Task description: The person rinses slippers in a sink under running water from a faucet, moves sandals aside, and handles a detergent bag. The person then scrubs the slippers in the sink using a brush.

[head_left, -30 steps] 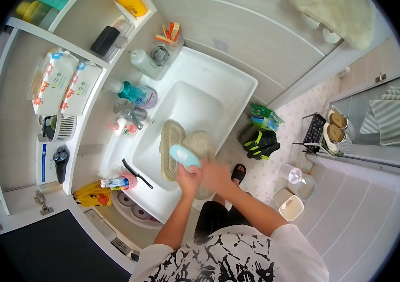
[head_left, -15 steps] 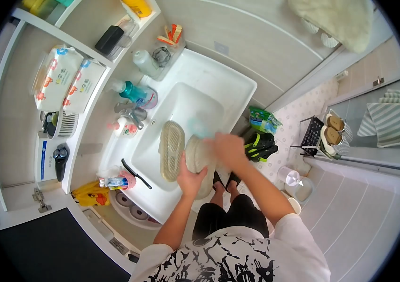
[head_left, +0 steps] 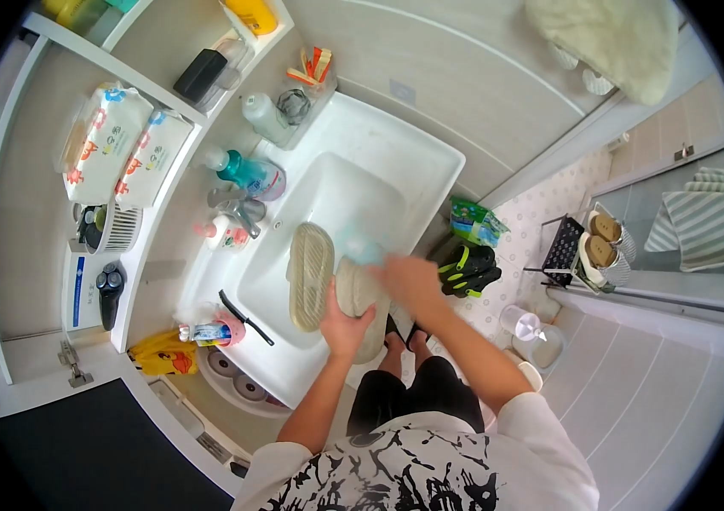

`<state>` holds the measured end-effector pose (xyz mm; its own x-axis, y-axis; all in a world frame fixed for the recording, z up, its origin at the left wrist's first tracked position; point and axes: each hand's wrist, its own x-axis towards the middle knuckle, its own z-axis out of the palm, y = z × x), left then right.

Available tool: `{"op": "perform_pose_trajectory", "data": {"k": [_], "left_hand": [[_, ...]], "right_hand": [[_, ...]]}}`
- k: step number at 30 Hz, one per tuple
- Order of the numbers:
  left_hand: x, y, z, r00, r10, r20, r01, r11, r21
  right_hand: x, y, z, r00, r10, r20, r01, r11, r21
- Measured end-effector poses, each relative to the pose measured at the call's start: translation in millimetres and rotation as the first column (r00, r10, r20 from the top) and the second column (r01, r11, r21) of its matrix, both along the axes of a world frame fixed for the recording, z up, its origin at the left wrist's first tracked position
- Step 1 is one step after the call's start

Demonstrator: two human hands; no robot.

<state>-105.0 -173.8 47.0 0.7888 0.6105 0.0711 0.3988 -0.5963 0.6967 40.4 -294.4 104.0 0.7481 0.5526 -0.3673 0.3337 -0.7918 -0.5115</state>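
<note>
Over the sink [head_left: 345,187], the left hand [head_left: 347,330] grips one shoe [head_left: 352,288], the right hand [head_left: 411,285] a blurred brush [head_left: 359,247], beside another shoe [head_left: 311,277].

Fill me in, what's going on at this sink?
A person at the sink grips a pale slipper in the left hand. The right hand holds a pale-blue object, perhaps a brush but too blurred to be sure, against or just beside that slipper. Another slipper lies in the sink, ridged side up.
</note>
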Motion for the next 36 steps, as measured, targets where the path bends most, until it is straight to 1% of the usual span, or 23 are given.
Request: {"op": "perform_pose_trajectory", "data": {"k": [2, 3, 5, 6, 8, 9, 11, 12, 14, 15, 18, 20, 21, 23, 24, 26, 28, 29, 30, 32, 33, 35, 36], "left_hand": [[-6.3, -0.6, -0.8, 0.979, 0.064, -0.192, -0.104, 0.974, -0.204], [-6.3, 0.5, 0.7, 0.979, 0.065, -0.192, -0.107, 0.971, -0.214], [-7.3, 0.3, 2.5, 0.979, 0.065, -0.192, -0.111, 0.965, -0.239], [-5.3, 0.2, 0.8, 0.995, 0.043, -0.085, -0.055, 0.988, -0.144], [-1.9, 0.7, -3.9, 0.992, -0.025, 0.123, 0.017, 0.998, 0.064], [-2.7, 0.0, -2.3, 0.994, -0.019, 0.108, 0.013, 0.998, 0.061], [-0.1, 0.2, 1.0, 0.996, -0.025, 0.081, 0.02, 0.998, 0.058], [-0.5, -0.3, -0.7, 1.0, 0.012, -0.007, -0.012, 0.999, -0.03], [-7.0, 1.5, -4.3, 0.978, 0.059, -0.201, -0.098, 0.977, -0.19], [-7.8, 2.5, -2.9, 0.987, 0.052, -0.153, -0.074, 0.987, -0.141], [-4.8, 2.5, -0.8, 1.0, 0.017, -0.005, -0.017, 1.0, -0.017], [-2.6, 0.9, -0.1, 0.997, -0.008, 0.082, 0.005, 0.999, 0.035], [-1.9, 0.2, 1.9, 0.998, -0.002, 0.065, 0.001, 1.0, 0.019], [1.2, -0.4, 5.8, 0.999, 0.005, 0.033, -0.004, 1.0, -0.012], [-0.9, -0.6, 3.6, 0.999, 0.04, -0.029, -0.043, 0.993, -0.106], [-4.9, 2.7, -2.6, 0.983, 0.085, -0.161, -0.128, 0.952, -0.279], [-3.8, 1.7, 1.3, 0.999, 0.047, -0.02, -0.049, 0.989, -0.138], [-2.1, 1.2, 2.8, 0.998, 0.022, 0.052, -0.018, 0.998, -0.064], [-1.9, 1.1, 1.5, 0.998, 0.013, 0.067, -0.01, 0.999, -0.047], [-2.2, 1.0, -2.2, 0.995, -0.003, 0.097, 0.004, 1.0, -0.012], [0.5, 2.2, 2.0, 0.999, 0.013, 0.048, -0.01, 0.997, -0.072], [-0.8, -1.6, 11.5, 0.997, 0.044, -0.059, -0.055, 0.979, -0.196], [-11.6, 2.9, -11.6, 0.994, 0.013, -0.108, -0.031, 0.986, -0.166]], "right_hand": [[-41.0, 13.8, -1.8, 0.995, 0.083, 0.053, -0.085, 0.995, 0.051], [-51.8, 19.2, -2.8, 0.99, 0.118, 0.081, -0.124, 0.989, 0.077], [-42.0, 16.7, -12.0, 0.987, 0.057, 0.15, -0.072, 0.993, 0.097], [-33.0, 13.9, -14.5, 0.982, 0.03, 0.185, -0.051, 0.993, 0.107], [6.3, 3.4, -1.2, 0.992, -0.005, 0.124, 0.008, 1.0, -0.023], [18.1, 1.2, 4.4, 0.995, -0.026, 0.097, 0.034, 0.995, -0.088], [-1.6, 2.0, 3.4, 0.988, 0.006, 0.157, -0.006, 1.0, -0.003], [-16.1, 2.9, 1.2, 0.982, 0.027, 0.187, -0.035, 0.999, 0.037], [-50.6, 14.3, -10.7, 0.978, 0.074, 0.193, -0.09, 0.993, 0.078], [-56.9, 19.8, -5.7, 0.976, 0.093, 0.196, -0.114, 0.988, 0.102], [-19.2, 7.7, 3.0, 0.987, -0.02, 0.162, 0.004, 0.995, 0.103], [11.0, -7.1, -0.8, 0.989, -0.037, 0.146, 0.035, 0.999, 0.017], [19.5, -10.4, -2.2, 0.988, -0.052, 0.142, 0.056, 0.998, -0.024], [-9.6, -6.3, -5.5, 0.982, -0.042, 0.182, 0.035, 0.999, 0.042], [-30.1, -3.5, -7.8, 0.98, -0.03, 0.196, 0.016, 0.997, 0.073], [-60.0, 7.1, -11.3, 0.981, 0.023, 0.194, -0.036, 0.997, 0.061], [-57.0, 5.7, -9.3, 0.976, 0.043, 0.214, -0.059, 0.996, 0.067], [-38.5, -3.5, -10.5, 0.971, 0.041, 0.236, -0.061, 0.995, 0.077], [-23.9, -10.8, -10.2, 0.966, 0.042, 0.255, -0.066, 0.994, 0.086], [-7.0, -16.5, -18.0, 0.985, -0.031, 0.172, 0.021, 0.998, 0.061], [-0.8, -15.3, -23.3, 0.988, -0.078, 0.135, 0.072, 0.996, 0.05], [-41.7, -4.1, -39.5, 0.976, -0.017, 0.217, -0.003, 0.996, 0.09], [-62.5, 1.0, -43.4, 0.967, 0.015, 0.253, -0.044, 0.993, 0.107]]}}
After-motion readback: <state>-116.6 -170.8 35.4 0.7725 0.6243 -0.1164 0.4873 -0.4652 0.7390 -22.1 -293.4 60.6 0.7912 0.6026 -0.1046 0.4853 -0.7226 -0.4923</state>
